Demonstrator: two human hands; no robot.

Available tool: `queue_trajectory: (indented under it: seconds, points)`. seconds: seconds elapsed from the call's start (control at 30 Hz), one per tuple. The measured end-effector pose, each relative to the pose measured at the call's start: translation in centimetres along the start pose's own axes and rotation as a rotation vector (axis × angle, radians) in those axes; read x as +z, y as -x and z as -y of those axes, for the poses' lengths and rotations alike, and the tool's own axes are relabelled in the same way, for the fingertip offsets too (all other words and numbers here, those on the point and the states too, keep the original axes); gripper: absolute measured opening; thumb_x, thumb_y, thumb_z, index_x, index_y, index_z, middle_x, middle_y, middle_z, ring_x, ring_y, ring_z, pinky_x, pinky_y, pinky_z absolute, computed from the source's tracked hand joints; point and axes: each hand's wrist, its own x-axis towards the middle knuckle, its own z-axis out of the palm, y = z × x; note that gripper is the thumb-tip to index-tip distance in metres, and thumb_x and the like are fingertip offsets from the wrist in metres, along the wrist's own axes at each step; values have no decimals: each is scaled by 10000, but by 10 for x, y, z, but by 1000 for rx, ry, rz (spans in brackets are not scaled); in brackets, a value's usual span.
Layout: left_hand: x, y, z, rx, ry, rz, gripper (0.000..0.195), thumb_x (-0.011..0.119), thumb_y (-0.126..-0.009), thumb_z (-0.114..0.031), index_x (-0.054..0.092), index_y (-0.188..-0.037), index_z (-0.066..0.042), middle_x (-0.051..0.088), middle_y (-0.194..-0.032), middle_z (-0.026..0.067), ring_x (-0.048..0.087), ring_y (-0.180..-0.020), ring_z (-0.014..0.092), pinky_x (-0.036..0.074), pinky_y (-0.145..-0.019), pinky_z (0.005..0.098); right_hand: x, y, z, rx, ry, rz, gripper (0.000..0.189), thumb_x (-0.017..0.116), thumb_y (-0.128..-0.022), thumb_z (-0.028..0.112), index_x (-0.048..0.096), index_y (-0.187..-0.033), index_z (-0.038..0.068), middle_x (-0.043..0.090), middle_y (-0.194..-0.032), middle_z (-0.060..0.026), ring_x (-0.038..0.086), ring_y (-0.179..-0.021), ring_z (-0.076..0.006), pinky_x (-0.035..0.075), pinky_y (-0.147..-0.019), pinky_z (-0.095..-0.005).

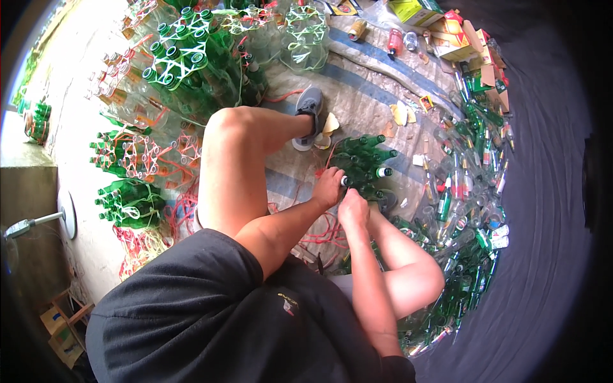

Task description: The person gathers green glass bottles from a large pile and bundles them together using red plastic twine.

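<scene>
Between my feet stands a cluster of green glass bottles [359, 155], necks fanned towards the right. My left hand [329, 187] rests at the near left side of the cluster, its fingers by a bottle neck with a white band [346, 181]. Close beside it, my right hand [353, 208] is curled with fingertips together near the same neck; whether it pinches a cord is too small to tell. Red plastic twine [325, 234] lies in loose loops on the ground below my hands, and some strands show at the cluster's left edge.
Tied bundles of green bottles [177, 62] and clear bottles [306, 38] stand ahead and left. A large heap of loose bottles [459, 191] curves along my right side. Cardboard boxes [455, 36] lie at the far right. A pedestal fan base [67, 214] is at left.
</scene>
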Motion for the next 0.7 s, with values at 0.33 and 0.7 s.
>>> queue_trajectory:
  seconds: [0.33, 0.7]
  points:
    - [-3, 4, -2, 1, -108, 45, 302, 512, -866, -238, 575, -1130, -105, 547, -1156, 123, 521, -1056, 350, 451, -924, 421, -25, -59, 26, -456, 338, 237, 242, 518, -809, 216, 740, -856, 133, 690, -893, -191, 671, -852, -382, 539, -780, -473]
    - [-10, 7, -4, 57, -43, 1, 335, 672, -741, -114, 559, -1056, -111, 550, -1087, 111, 529, -1036, 352, 460, -890, 435, -34, -83, 16, -508, 356, 84, 201, 711, -759, 254, 640, -780, 67, 674, -807, -176, 660, -812, -378, 517, -719, -468]
